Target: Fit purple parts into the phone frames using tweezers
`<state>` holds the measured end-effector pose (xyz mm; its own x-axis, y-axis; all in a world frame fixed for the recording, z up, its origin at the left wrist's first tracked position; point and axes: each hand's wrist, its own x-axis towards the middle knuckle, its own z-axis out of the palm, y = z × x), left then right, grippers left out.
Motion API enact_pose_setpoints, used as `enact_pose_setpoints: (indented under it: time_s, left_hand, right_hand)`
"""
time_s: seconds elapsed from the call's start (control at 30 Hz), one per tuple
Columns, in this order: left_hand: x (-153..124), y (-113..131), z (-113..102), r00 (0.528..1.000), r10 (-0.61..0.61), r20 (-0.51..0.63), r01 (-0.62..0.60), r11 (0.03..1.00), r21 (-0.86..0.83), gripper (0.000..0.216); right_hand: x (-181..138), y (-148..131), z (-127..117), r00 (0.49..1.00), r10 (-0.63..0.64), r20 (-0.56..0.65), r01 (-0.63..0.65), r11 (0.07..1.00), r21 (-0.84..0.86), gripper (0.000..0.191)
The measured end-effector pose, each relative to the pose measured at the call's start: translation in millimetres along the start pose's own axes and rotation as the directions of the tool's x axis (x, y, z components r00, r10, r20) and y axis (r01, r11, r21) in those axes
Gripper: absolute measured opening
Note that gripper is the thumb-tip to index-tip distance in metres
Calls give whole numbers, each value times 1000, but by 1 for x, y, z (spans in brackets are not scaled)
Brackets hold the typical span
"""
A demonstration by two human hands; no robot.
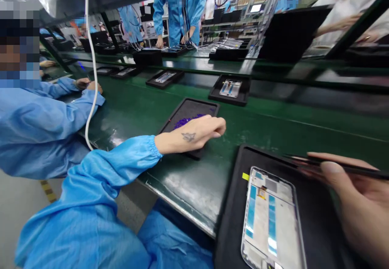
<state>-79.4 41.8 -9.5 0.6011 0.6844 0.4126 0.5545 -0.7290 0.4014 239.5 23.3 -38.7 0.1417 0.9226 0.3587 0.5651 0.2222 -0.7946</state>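
Observation:
My left hand (pixel 194 134) is closed, its fingers curled above the near right side of a black tray (pixel 194 106). Small purple pieces (pixel 185 122) lie scattered in that tray, partly hidden by the hand. Whatever those fingers may pinch is out of sight. My right hand (pixel 355 196) grips dark tweezers (pixel 340 163), tips pointing left over the far edge of a larger black tray (pixel 235 204). In that tray lies a silver phone frame (pixel 282 220) with blue strips, a small gold flex piece and a yellow-green tab at its upper left.
More trays with phone frames (pixel 231 88) stand farther along the green bench (pixel 130 111). A white cable (pixel 91 58) hangs down at left. A co-worker's blue sleeve (pixel 39 115) rests at the left edge. Shelf rails and a black box (pixel 291 34) rise behind.

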Motion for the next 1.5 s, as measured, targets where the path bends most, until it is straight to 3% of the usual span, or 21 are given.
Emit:
enact_pose_setpoints:
  time_s: [0.07, 0.1, 0.2, 0.3, 0.4, 0.73, 1.1, 1.5]
  left_hand:
    - [11, 20, 13, 1000, -9, -16, 4, 946, -325, 13]
    - [17, 30, 22, 999, -43, 0, 37, 869, -494, 15]
    - [30, 51, 49, 968, -205, 143, 227, 482, -846, 26]
    - [31, 60, 71, 909, -303, 285, 340, 146, -929, 35]
    - [26, 60, 81, 886, -349, 305, 328, 8, -945, 32]
    - [23, 63, 86, 843, -480, 244, 309, 59, -949, 33]
    - [19, 65, 90, 868, -462, 183, 297, 188, -936, 31]
    - [19, 67, 91, 858, -485, 167, 294, 197, -935, 30]
  right_hand:
    - [-2, -12, 0, 999, 37, -22, -36, 998, 58, 41]
    - [-4, -16, -1, 999, 31, -39, -27, 996, 88, 42]
    - [-12, -21, -5, 998, -19, -63, 31, 979, 199, 41]
    - [-22, -18, -9, 1000, -26, -9, 28, 941, 338, 37]
    - [-29, -16, -10, 997, -5, 82, -30, 908, 417, 35]
    - [-34, -10, -5, 978, 111, 176, -172, 905, 389, 40]
    - [-37, -7, -4, 975, 87, 204, -159, 915, 370, 36]
    - [-36, -10, -2, 975, 93, 203, -158, 930, 332, 37]
